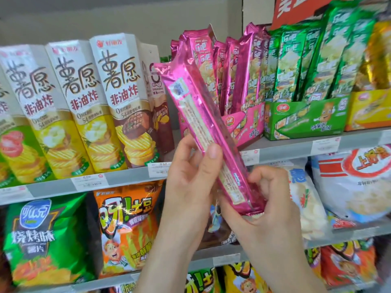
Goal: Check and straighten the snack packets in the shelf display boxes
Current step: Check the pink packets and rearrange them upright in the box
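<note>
Head view. Held pink packet (203, 132) is mid-frame, out of its box, in front of the shelf. It is tilted, top end toward 11 o'clock and bottom end toward 5 o'clock, with the back label strip facing the camera.

Left hand (190, 182) is clamped on the packet's lower-middle part: thumb pressed on the label side, fingers wrapped behind. Right hand (268, 204) is at 4 o'clock from the left hand, with its fingers curled round the packet's bottom seal and gripping it. Both hands are on the same packet.

Pink display box (247, 123) sits on the upper shelf (285, 151) at 1 o'clock from the hands. The pink packets (243, 70) in it stand upright, some leaning slightly, and the held packet's top overlaps the leftmost ones.

Green display box (306, 119) is just beside the pink box at 3 o'clock, touching it, and holds upright green packets (306, 60). Yellow display box (368, 111) is next, at the frame's right edge, partly cut off. A red sign (296, 7) hangs at 12 o'clock above the green packets.

A row of tall chip cartons (84, 102) stands on the same shelf at 9 o'clock from the held packet. Price tag (157, 169) sits on the shelf edge.

On the lower shelf are a green chip bag (42, 240) at 8 o'clock, an orange bag (127, 225) beside it, and a white bag (355, 182) at 3 o'clock from the hands.
</note>
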Action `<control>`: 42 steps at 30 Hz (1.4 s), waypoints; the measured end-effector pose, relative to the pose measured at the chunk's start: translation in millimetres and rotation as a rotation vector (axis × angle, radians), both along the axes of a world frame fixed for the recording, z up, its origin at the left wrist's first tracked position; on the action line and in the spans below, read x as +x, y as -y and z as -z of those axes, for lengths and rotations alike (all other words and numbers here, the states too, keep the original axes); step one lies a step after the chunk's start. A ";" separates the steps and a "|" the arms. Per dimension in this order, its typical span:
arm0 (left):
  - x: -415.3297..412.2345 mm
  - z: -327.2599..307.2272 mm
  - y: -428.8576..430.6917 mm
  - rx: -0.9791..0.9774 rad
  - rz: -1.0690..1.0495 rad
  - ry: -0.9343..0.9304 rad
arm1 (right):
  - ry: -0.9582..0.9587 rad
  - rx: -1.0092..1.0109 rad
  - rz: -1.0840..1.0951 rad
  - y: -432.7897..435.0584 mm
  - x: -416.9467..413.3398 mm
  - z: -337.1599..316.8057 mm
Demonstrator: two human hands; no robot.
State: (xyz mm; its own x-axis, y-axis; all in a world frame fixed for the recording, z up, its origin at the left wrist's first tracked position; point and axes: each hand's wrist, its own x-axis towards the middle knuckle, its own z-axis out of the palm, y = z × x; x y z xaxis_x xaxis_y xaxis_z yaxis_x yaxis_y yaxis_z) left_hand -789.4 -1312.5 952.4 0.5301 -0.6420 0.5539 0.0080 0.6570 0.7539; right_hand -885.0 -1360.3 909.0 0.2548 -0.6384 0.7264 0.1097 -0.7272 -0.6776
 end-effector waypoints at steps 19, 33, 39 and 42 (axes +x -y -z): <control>10.5 -11.4 4.7 0.035 0.018 -0.031 | 0.170 0.332 -0.514 9.7 -7.7 -12.1; 6.0 -26.6 5.9 0.054 -0.040 0.165 | -0.033 -0.005 -0.119 9.8 1.2 -19.8; 20.4 -61.7 12.1 0.054 -0.242 0.569 | 0.134 -0.001 -0.211 45.1 -1.2 -67.0; 42.4 -71.5 25.0 0.138 -0.764 1.103 | 0.282 -0.012 -0.203 65.9 -8.4 -96.5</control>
